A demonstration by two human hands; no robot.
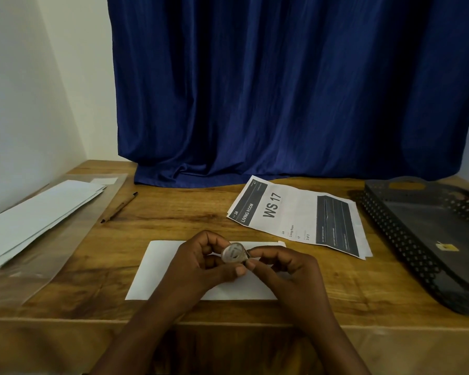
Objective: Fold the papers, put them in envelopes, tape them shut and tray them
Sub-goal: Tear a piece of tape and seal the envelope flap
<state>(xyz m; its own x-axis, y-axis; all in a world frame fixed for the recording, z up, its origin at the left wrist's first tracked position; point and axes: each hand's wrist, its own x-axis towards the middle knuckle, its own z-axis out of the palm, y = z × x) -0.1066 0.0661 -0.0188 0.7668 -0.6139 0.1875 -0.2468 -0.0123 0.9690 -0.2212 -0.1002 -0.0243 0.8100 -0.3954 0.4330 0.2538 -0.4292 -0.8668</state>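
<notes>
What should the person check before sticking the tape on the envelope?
1. Tape roll held by left hand: ok.
2. Right hand fingers pinching the tape end: ok.
3. Envelope flat on the table, under the hands: ok.
4. Envelope flap closed: cannot tell, hands hide it.
5. Paper inside the envelope: cannot tell.
6. Tray within sight on the right: ok.

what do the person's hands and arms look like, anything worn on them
Both are bare: the left hand and the right hand show no gloves, and no rings are visible on the fingers. The forearms are uncovered down to the bottom edge of the view, with no sleeve, watch or bracelet showing. Fingernails are short and unpainted as far as can be seen.
</notes>
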